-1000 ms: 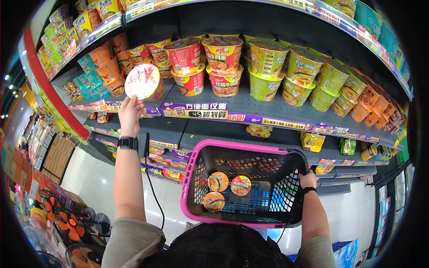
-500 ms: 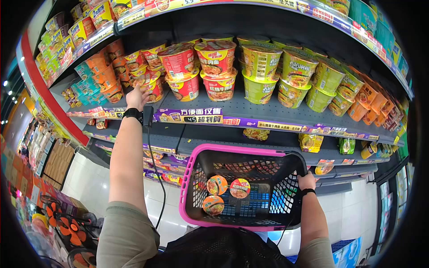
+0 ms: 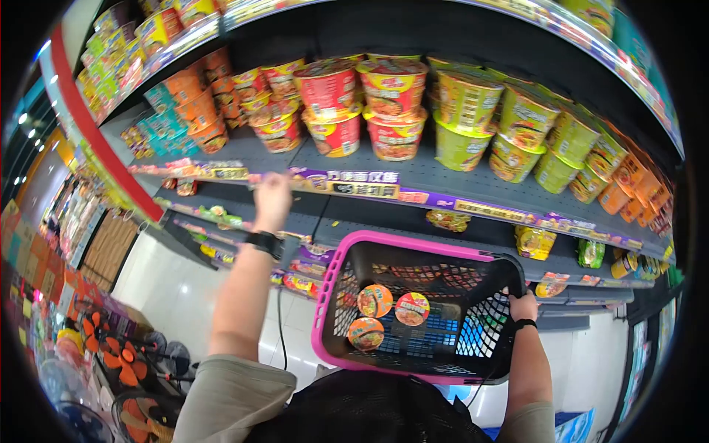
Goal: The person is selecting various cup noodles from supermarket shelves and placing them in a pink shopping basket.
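Note:
My left hand [image 3: 273,198], blurred by motion, is in front of the shelf's price strip, below the red and yellow noodle cups [image 3: 276,135]. Its fingers are too smeared to read, and I see nothing plainly held in it. At the right end of a black shopping basket [image 3: 362,359] with a pink rim, my right hand [image 3: 523,305] is closed around the handle. Inside lie two orange-lidded noodle cups [image 3: 375,300] and one red-lidded noodle cup [image 3: 412,308], lids facing up.
Stacked green noodle cups [image 3: 464,125] and orange cups [image 3: 628,177] fill the shelf to the right. A lower shelf holds a yellow noodle pack [image 3: 535,241]. Fans with orange blades [image 3: 124,362] stand at the lower left. A black cable [image 3: 280,332] hangs beside my left arm.
My left hand has drawn back from a noodle cup on the shelf, which stays there, toward me. The view has turned slightly left. My right hand keeps its hold on the basket.

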{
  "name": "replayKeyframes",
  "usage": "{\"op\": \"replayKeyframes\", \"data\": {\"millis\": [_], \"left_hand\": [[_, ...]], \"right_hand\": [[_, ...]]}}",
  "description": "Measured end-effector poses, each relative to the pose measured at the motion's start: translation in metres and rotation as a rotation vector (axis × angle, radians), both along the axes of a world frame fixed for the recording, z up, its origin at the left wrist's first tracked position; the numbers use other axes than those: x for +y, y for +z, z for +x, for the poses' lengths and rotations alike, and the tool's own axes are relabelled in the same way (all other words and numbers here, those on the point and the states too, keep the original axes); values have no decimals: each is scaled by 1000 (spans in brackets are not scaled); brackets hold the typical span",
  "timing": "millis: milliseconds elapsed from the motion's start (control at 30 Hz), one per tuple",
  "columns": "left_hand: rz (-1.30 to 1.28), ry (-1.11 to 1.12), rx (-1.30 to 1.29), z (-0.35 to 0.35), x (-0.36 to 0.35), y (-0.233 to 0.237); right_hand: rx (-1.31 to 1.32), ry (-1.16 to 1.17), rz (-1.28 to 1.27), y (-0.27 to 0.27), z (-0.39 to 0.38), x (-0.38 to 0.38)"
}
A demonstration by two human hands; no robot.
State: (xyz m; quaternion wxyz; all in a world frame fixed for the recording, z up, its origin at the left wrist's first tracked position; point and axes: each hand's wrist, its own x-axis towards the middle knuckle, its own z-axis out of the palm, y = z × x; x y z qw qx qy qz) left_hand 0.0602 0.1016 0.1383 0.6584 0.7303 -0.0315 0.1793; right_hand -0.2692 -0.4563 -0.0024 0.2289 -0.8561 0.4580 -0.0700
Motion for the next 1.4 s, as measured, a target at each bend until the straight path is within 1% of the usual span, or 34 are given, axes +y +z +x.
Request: {"op": "replayKeyframes", "data": {"millis": [33,67,100,133,167,200,233,267,300,333,367,400,467,500,567,667,700,800,900,1033,1133,1233,1400], "left_hand": [[285,28,61,-40,-15,5],[391,93,69,-47,-22,-24],[358,38,225,-61,-25,-41],[501,-44,316,-60,-23,-72],[600,-23,402,-51,-24,-126],[669,-17,498,-77,-39,-110],[487,-248,725,-79,-45,-113],[447,-252,664,-65,-55,-172],[472,-215,724,-86,-73,-148],[665,-110,741,-94,-84,-139],[709,-39,642,-99,-91,-139],[756,-25,637,-102,-91,-134],[697,-55,638,-90,-88,-154],[696,-48,643,-85,-87,-161],[726,-97,600,-86,-87,-159],[714,-82,620,-89,-88,-152],[715,-79,623,-87,-87,-154],[688,-116,548,-80,-86,-169],[708,-101,564,-85,-86,-155],[695,-95,585,-85,-86,-154],[693,-100,587,-88,-85,-149],[679,-91,596,-90,-86,-147],[677,-91,587,-91,-85,-148]], "right_hand": [[27,12,-43,-7,1,-5],[-21,36,-52,-18,-1,-13],[-29,42,-47,-14,1,-9],[-13,60,-16,-22,2,-16],[-31,73,-13,-33,0,-27],[-43,72,-38,-28,1,-19],[-59,130,-35,-40,1,-31],[-117,159,-24,-55,-1,-45],[-149,125,92,-73,4,-57],[-151,210,85,-69,2,-58],[-158,228,82,-72,2,-63],[-184,182,102,-76,4,-64],[-55,105,37,-82,6,-73],[-52,113,40,-85,6,-75],[-148,148,85,-90,3,-80],[-91,121,30,-101,4,-91],[-118,145,68,-105,3,-95],[-115,171,50,-105,1,-97],[-118,160,95,-87,5,-79],[-115,157,98,-57,6,-49],[-112,160,53,-106,9,-100],[-111,135,68,-113,10,-107],[-65,177,36,-116,7,-117]]}}
